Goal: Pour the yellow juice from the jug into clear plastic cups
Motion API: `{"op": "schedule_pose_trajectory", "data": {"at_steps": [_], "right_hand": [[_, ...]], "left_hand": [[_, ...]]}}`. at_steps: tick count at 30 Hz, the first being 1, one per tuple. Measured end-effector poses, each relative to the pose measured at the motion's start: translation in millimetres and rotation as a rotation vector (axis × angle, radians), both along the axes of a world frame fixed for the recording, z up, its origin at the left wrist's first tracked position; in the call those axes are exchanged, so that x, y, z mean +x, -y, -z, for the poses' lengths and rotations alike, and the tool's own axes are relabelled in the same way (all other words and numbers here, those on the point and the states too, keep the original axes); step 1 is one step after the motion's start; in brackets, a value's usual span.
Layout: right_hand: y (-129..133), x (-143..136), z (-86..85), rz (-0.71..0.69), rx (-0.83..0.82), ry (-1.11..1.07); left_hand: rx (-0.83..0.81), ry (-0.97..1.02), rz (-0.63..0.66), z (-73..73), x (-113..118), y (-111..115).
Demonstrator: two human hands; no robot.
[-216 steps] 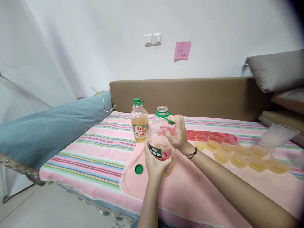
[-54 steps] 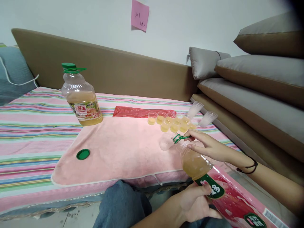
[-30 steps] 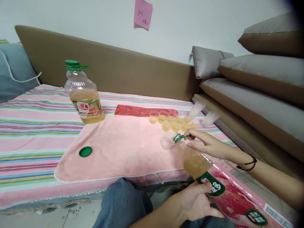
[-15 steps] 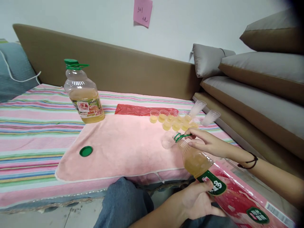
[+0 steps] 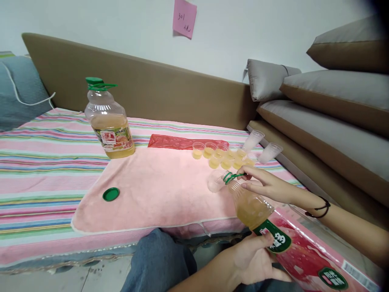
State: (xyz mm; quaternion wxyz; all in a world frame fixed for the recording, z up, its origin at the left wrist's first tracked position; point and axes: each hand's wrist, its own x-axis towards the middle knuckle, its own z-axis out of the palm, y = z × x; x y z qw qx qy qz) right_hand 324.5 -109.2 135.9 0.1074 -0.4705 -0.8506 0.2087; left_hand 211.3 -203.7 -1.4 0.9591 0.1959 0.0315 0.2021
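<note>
A large juice bottle (image 5: 253, 207) with a pink and green label lies tilted, its uncapped mouth pointing left at a clear plastic cup (image 5: 214, 181) on the pink cloth. My right hand (image 5: 263, 183) grips the green handle ring at the bottle's neck. From below, my left hand (image 5: 253, 259) supports the labelled body, thumb on the label. Just behind the neck stand several small plastic cups (image 5: 214, 162) of pale yellow juice. A green bottle cap (image 5: 111, 194) lies on the cloth to the left.
A second capped juice bottle (image 5: 111, 121), partly full, stands at the back left. Behind the cups lies a red plastic bag (image 5: 173, 142). Two stacks of cups (image 5: 270, 152) lie tipped at the right, near piled grey cushions (image 5: 328, 117). A pink cloth (image 5: 146, 190) covers part of the striped sheet.
The view has shifted very slightly. Both hands and the tilted bottle hold nearly the same position over the cloth.
</note>
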Motion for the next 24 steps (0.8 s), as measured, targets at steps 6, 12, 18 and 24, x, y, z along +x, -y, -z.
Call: {"op": "schedule_pose_trajectory", "data": {"at_steps": [6,12,18,24], "right_hand": [[0.1,-0.2,0.3,-0.005,0.012,0.002],[0.0,-1.7,-1.4,0.002,0.010,0.012],[-0.4,-2.4,-1.8,0.013,0.010,0.012],[-1.3,-2.0,-2.0,-0.005,0.007,0.016]], "left_hand": [[0.010,0.017,-0.002,1.3,0.3,-0.2],[0.004,0.021,-0.001,4.6,2.3,-0.2],[-0.001,0.009,0.005,4.0,2.0,-0.2],[-0.007,-0.006,-0.006,1.1,0.7,-1.2]]}}
